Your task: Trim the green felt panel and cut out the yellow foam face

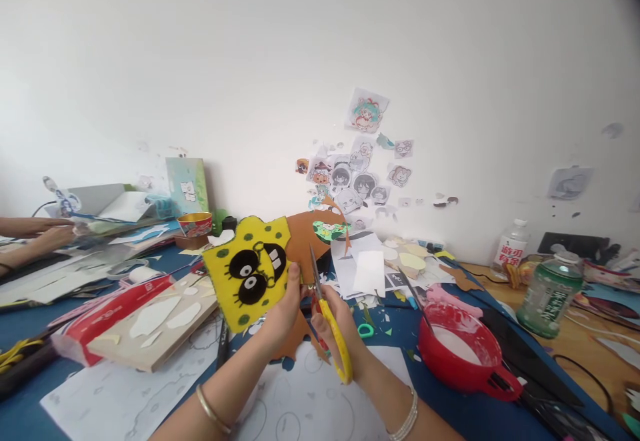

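My left hand (pixel 284 301) grips a flat yellow cartoon-face cutout (pixel 270 241) with black eyes, green spots and two white teeth, turned sideways. Brown sheet material (pixel 303 237) extends from the cutout's right edge. My right hand (pixel 340 321) is closed round scissors (pixel 337 344) with yellow handles, their metal blades pointing up against the brown sheet. Another brown scrap (pixel 295 341) hangs just below my hands. Beneath them on the table lies white paper (pixel 287 401) with drawn circles and outlines.
A red bowl (pixel 433 361) of white paste stands at right, near a green-labelled bottle (pixel 550 294). A board (pixel 150 341) with white cutouts lies at left beside a red packet (pixel 120 307). Another person's hands (pixel 55 231) work at far left. Drawings (pixel 367 111) cover part of the wall.
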Demonstrator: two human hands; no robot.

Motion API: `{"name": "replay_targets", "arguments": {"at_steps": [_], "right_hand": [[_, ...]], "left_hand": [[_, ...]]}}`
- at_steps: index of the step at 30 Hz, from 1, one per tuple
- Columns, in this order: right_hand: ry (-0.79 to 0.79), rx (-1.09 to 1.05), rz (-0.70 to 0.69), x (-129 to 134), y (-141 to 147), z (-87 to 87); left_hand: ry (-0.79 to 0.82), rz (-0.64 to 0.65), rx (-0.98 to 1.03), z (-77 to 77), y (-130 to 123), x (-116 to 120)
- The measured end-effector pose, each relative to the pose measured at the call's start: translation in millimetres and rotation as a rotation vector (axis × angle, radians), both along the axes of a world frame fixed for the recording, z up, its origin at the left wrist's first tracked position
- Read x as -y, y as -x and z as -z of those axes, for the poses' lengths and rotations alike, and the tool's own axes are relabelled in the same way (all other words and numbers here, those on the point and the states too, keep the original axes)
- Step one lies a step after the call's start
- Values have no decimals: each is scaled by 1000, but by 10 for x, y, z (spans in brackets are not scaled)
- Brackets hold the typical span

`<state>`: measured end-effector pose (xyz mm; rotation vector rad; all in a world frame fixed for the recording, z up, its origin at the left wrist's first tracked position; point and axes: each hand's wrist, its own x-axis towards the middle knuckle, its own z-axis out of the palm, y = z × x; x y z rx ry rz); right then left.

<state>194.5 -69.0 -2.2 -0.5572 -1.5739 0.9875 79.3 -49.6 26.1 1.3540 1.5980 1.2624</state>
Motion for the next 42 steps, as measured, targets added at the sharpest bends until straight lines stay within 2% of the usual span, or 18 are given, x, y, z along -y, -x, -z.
{"name": "replay_targets", "arguments": {"at_steps": [7,17,23,28,37,42], "right_hand": [[47,-23,-1,2,14,13],[-11,1,-3,-99,-11,88],[59,-24,1,-15,-5,30],[81,-39,23,11,-12,1],[83,-64,-76,-12,-40,-41],[91,-60,-66,-25,-61,-5]], "left_hand": [[23,6,-33,26,39,-18],[-22,-16,28,111,48,-77],[-110,25,62,70,6,-41],[-79,49,45,28,12,-19],[-44,53,74,85,19,-28],[-55,83,61,94,11,-31]]}}
